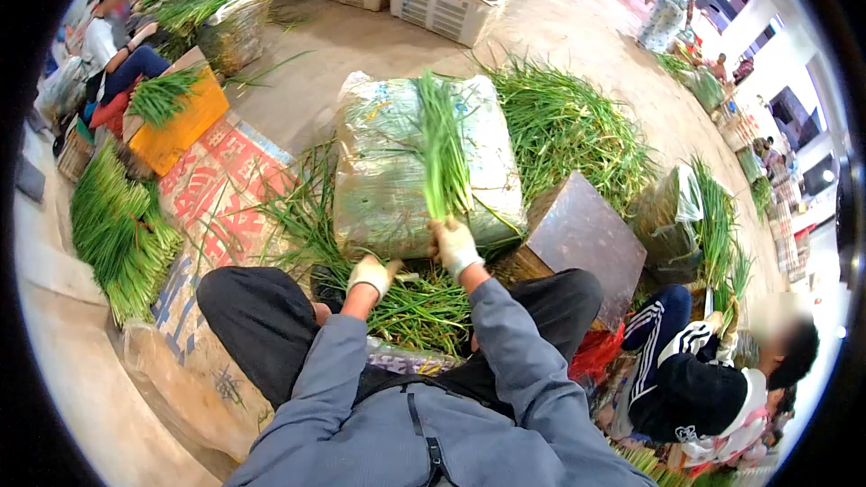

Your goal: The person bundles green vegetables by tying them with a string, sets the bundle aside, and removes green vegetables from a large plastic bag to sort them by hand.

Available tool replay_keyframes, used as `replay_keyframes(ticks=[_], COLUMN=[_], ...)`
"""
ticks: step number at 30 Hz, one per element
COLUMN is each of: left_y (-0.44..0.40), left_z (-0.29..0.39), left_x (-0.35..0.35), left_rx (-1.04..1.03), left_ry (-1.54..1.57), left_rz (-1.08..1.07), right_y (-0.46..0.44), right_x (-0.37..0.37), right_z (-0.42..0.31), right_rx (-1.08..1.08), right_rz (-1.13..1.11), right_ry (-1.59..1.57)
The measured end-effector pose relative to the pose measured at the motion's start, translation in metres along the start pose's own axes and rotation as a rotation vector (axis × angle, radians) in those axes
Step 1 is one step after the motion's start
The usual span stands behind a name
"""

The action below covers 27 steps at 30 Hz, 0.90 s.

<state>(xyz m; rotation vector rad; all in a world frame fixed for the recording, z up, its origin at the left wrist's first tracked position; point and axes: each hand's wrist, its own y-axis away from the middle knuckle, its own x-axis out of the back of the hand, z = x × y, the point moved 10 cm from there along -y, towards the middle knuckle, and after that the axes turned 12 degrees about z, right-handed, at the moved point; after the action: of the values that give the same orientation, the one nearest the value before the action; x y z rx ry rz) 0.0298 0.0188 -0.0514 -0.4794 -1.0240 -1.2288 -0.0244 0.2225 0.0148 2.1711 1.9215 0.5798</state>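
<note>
The gloved right hand (pixel 456 245) is closed round the lower end of a bunch of green stalks (pixel 444 153), whose leaves reach away over a plastic-wrapped block (pixel 379 207). The gloved left hand (pixel 373 277) is just beside it, nearer the lap; no bunch shows in it, and I cannot tell whether its fingers are closed on anything. The work looks part-way through: this one bunch is gathered, while loose stalks (pixel 419 311) lie tangled between the legs and a big loose heap (pixel 577 126) spreads beyond the block's right side, seemingly unsorted. By contrast, the stack of greens (pixel 122 234) at far left lies aligned and looks finished. As for writing, the block's wrapping carries faint blue print, not legible; the flattened cardboard (pixel 225 189) on the left bears large red characters, too distorted to read with confidence. Farther out, a white crate (pixel 442 9) has coloured marks too small to make out, and the co-worker (pixel 695 379) at right wears a striped jacket with a small white emblem, no brand name readable
</note>
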Motion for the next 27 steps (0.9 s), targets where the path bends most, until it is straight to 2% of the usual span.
replay_keyframes(ticks=[1, 2, 3, 4, 5, 6, 8, 10, 11, 12, 14, 16, 18, 21, 22, 24, 26, 27], left_y=[-0.023, -0.028, -0.028, -0.022, -0.01, -0.006, -0.027, -0.059, -0.075, -0.086, -0.077, -0.068, -0.064, -0.077, -0.081, -0.082, -0.089, -0.088], left_z=[-0.001, 0.002, 0.004, 0.021, 0.051, 0.05, 0.027, -0.009, -0.023, -0.03, -0.015, 0.005, 0.012, 0.009, 0.008, 0.006, 0.004, 0.007], left_x=[-0.013, -0.033, -0.053, -0.036, -0.011, -0.003, 0.026, 0.067, 0.085, 0.101, 0.102, 0.076, 0.051, 0.038, 0.042, 0.042, 0.034, 0.031], left_rx=[-0.067, 0.01, 0.179, 0.18, 0.122, 0.33, 0.455, 0.611, 0.502, 0.392, 0.464, 0.538, 0.583, 0.534, 0.52, 0.566, 0.554, 0.565], left_ry=[0.037, 0.404, 0.724, 0.975, 1.276, 1.426, 1.734, 1.95, 1.95, 1.947, 1.89, 1.854, 1.764, 1.759, 1.725, 1.683, 1.612, 1.608], left_rz=[0.089, -0.179, -0.443, -0.483, -0.509, -0.47, -0.132, 0.184, 0.255, 0.326, 0.37, 0.177, 0.139, 0.165, 0.165, 0.168, 0.163, 0.157], right_y=[0.01, 0.027, 0.035, 0.04, 0.07, 0.086, 0.092, 0.088, 0.081, 0.055, -0.01, -0.034, -0.049, -0.086, -0.068, -0.029, 0.012, 0.017], right_x=[-0.01, -0.021, -0.04, -0.062, -0.075, -0.076, -0.073, -0.065, -0.06, -0.037, 0.029, 0.034, 0.021, 0.007, -0.008, -0.024, -0.049, -0.043], right_z=[0.003, 0.005, 0.004, 0.027, 0.017, 0.02, 0.021, 0.049, 0.063, 0.043, 0.009, -0.021, -0.037, -0.004, -0.011, -0.005, 0.027, 0.033], right_rx=[0.031, 0.031, 0.297, 0.308, 0.221, 0.083, 0.323, 0.566, 1.01, 0.949, 0.453, 0.459, 0.538, 0.517, 0.65, 0.697, 0.764, 0.685], right_rz=[-0.005, -0.004, -0.062, -0.169, -0.301, -0.313, -0.393, -0.564, -0.639, -0.484, 0.153, 0.276, 0.352, 0.291, 0.279, 0.149, -0.201, -0.193], right_ry=[0.043, 0.092, 0.241, 0.232, 0.252, 0.171, 0.59, 0.807, 1.098, 1.194, 0.885, 0.909, 1.002, 1.099, 1.169, 0.973, 0.952, 0.946])
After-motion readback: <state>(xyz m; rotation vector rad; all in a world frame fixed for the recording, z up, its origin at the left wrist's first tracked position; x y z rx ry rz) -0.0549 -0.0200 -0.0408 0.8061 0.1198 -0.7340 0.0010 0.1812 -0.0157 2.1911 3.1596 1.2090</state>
